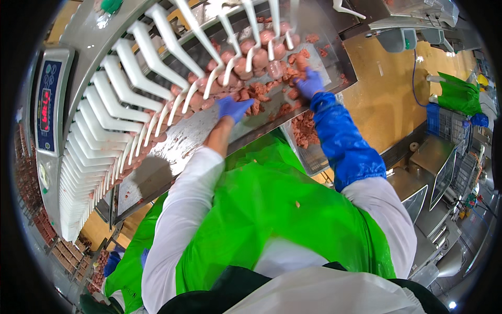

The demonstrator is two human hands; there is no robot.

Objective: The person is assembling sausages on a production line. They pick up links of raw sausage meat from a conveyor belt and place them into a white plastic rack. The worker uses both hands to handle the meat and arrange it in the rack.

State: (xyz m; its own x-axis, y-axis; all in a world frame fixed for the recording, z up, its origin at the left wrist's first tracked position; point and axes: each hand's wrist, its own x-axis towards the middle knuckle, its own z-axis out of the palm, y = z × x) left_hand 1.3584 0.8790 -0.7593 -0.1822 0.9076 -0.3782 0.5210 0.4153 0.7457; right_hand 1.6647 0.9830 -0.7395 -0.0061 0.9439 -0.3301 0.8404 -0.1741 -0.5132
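Note:
Pink sausage links hang in a row from the curved white hooks over a metal tray. Loose pieces of raw ground meat lie on the tray beside the links. My left hand, in a blue glove, is at the meat near the hanging links, with thumb and fingers apart. Farther right, my right hand, also gloved and with a blue sleeve cover, reaches to the meat at the tray's right end. Its fingers look spread, and I see nothing held in it.
A bin with ground meat stands below the tray's front edge. A scale-like display panel is at the left. Another person in a green apron stands close on my left. Crates and metal equipment line the right.

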